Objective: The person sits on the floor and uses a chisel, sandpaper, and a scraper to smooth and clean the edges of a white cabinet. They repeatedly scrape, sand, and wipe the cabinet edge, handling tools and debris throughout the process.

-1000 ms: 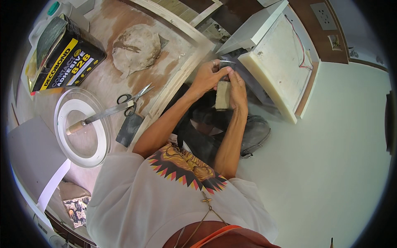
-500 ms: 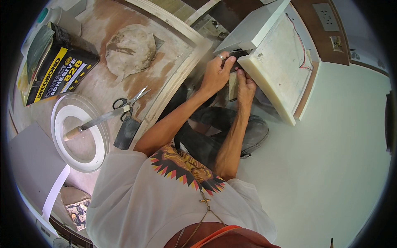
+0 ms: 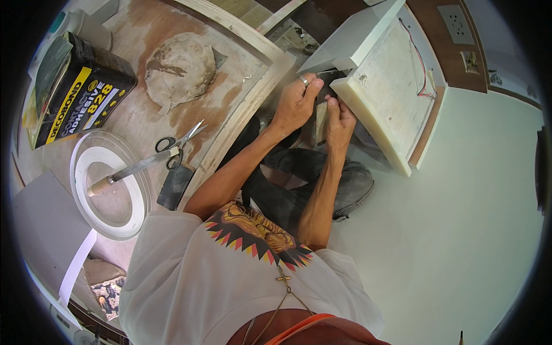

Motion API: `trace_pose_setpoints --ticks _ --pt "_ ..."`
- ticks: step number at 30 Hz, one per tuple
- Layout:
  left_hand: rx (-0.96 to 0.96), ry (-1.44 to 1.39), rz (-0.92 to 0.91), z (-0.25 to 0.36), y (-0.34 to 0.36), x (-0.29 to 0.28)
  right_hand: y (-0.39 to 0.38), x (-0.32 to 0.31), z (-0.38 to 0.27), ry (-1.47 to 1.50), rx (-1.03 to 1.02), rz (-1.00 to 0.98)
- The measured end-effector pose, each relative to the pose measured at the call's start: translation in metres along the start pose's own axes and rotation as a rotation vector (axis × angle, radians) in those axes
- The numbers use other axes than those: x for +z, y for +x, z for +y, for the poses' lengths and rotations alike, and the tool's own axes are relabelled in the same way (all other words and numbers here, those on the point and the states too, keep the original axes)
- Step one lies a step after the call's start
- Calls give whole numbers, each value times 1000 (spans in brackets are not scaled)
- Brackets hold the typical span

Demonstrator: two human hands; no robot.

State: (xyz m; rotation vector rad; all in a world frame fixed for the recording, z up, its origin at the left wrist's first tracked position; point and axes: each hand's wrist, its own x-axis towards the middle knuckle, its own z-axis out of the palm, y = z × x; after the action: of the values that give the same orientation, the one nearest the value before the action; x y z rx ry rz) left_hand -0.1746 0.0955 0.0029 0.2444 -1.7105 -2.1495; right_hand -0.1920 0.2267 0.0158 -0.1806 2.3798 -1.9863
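Observation:
My left hand (image 3: pixel 296 104), with a ring on one finger, is closed at the cabinet's lower corner. Its thumb and bent fingers pinch a thin dark piece (image 3: pixel 325 91), whose kind I cannot tell. Beside it, my right hand (image 3: pixel 341 123) is closed too, thumb up and fingers curled, close under the pale edge of the cabinet (image 3: pixel 374 123). Whatever its fingertips grip is hidden. The cabinet is a white box tilted on its side, its pale panel facing up with a thin red and black wire (image 3: pixel 424 72) along it.
To the left, a wooden worktop (image 3: pixel 135 26) carries a black adhesive tin (image 3: pixel 86 95), a dusty, crusted round lump (image 3: pixel 181 69), scissors (image 3: pixel 183 139), a wooden-handled blade tool (image 3: pixel 135 168) and a white edging roll (image 3: pixel 92 221). A wall socket (image 3: pixel 456 25) is at the far right. Pale floor (image 3: pixel 448 230) lies right.
My hands have drawn slightly apart: the left moved a little left, the right a little down from the cabinet edge. More of the gap between them shows.

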Motion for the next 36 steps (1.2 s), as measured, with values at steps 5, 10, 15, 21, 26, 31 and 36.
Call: trace_pose_setpoints --ticks 5,10,15,21,26,31,36 --pt "-5 16 -8 -3 0 -1 0 -1 4 51 9 2" --pt "-6 23 -30 2 0 -2 0 -2 9 107 47 16" --pt "-20 2 -15 -7 1 -2 1 2 3 106 -2 22" --pt "2 12 -26 0 4 -4 0 2 2 167 57 22" --pt "9 37 -56 2 8 -6 0 7 -2 143 66 57" --pt "-26 42 -87 -5 13 -13 0 9 3 85 61 57" --pt "-83 10 -74 6 9 -13 -5 13 -8 45 90 78"
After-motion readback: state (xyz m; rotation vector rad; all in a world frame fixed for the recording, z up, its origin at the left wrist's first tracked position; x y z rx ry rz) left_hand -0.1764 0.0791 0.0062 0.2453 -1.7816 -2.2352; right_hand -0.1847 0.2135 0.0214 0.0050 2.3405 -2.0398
